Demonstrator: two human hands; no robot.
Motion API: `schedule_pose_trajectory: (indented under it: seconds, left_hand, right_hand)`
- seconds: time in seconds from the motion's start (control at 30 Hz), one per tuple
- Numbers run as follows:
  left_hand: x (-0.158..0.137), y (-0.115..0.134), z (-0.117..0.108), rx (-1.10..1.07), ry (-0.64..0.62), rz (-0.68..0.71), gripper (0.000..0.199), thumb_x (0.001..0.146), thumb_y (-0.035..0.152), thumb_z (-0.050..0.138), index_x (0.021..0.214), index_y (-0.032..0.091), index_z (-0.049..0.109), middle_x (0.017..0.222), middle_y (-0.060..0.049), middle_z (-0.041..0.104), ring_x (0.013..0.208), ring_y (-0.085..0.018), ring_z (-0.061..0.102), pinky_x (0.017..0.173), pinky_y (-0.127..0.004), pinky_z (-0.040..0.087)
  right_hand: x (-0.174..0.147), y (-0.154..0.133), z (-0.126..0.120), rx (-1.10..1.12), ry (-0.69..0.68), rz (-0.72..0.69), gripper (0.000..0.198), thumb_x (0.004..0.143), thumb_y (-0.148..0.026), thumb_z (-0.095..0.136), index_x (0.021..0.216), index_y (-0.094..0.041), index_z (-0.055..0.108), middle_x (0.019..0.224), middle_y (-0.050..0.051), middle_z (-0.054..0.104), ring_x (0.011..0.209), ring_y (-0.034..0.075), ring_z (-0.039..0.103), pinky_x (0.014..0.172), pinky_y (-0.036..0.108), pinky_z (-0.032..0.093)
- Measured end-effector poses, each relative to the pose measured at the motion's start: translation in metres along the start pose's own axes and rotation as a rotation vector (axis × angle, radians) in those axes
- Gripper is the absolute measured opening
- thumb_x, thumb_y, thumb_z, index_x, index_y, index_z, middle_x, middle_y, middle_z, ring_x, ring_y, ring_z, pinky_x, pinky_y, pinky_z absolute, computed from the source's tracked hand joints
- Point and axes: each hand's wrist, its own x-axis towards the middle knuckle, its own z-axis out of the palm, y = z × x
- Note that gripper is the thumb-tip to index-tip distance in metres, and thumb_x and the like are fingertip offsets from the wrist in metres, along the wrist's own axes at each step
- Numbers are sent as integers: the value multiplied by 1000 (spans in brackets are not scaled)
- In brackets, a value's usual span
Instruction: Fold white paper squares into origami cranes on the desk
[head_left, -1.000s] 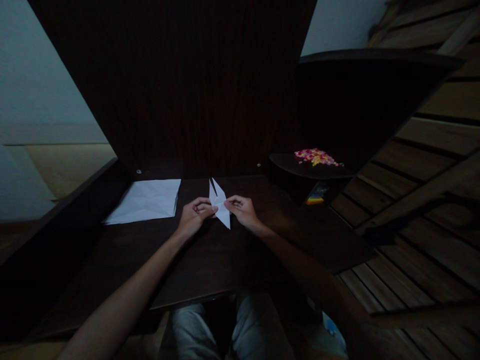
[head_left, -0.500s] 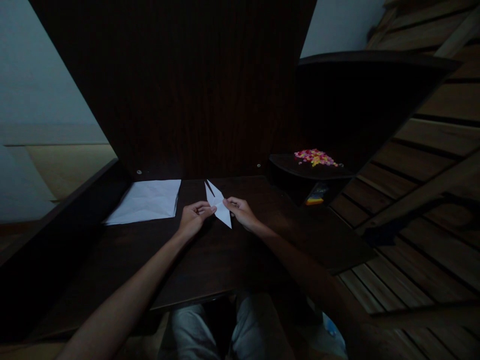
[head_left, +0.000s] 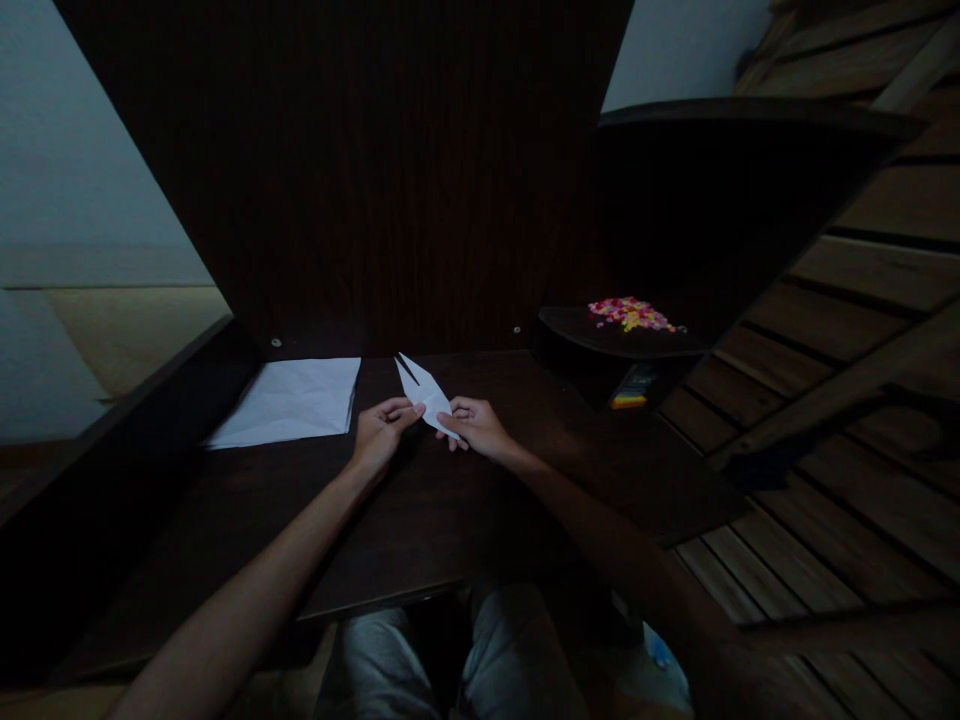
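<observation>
A small folded piece of white paper [head_left: 426,390], narrow and pointed, is held between my two hands above the dark desk. Two slim points with a slit between them stick out at its far end. My left hand [head_left: 385,428] pinches its left edge between thumb and fingers. On the near right end, my right hand [head_left: 472,425] is closed, with the thumb on top and fingers curled beneath. The near tip is partly covered by the right thumb. Left of my hands lies a stack of white paper sheets [head_left: 289,400] with crease marks.
The dark wooden desk [head_left: 390,550] has a tall back panel [head_left: 375,180] and a raised left side [head_left: 120,420]. On a small corner shelf [head_left: 570,325] at right sits a pile of pink, red and yellow bits [head_left: 634,314]. A slatted wooden structure [head_left: 862,330] stands further right.
The folded paper has turned, its forked end swinging left. My right hand has shifted its grip to the near tip, with the thumb now over it.
</observation>
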Motion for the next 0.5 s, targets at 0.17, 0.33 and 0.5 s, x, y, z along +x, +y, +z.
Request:
schedule_pose_trajectory:
  seconds: [0.17,0.33,0.5]
  left_hand:
    - [1,1,-1,30,-62,2,30,56,41,82,65,16,69,61,-1,66,58,-13,56,56,-23,40]
    - [-2,-1,-1,97,-74,-17,33,54,42,84,69,14,73,69,-4,71,62,-16,60,58,-26,42]
    - [0,-6,-1,-10,-29,-50,35,53,41,86,70,12,73,72,-6,72,63,-16,60,62,-27,43]
  right_hand:
    - [1,-2,0,-33,55,0,44,60,-53,78,68,-15,57,58,0,62,41,7,51,37,18,36]
    - [1,-1,3,-54,34,12,45,56,-52,80,67,-15,57,55,-2,60,40,6,47,37,18,34]
    - [0,-2,4,-73,34,16,42,66,-56,72,69,-15,58,55,-2,59,38,5,45,35,17,31]
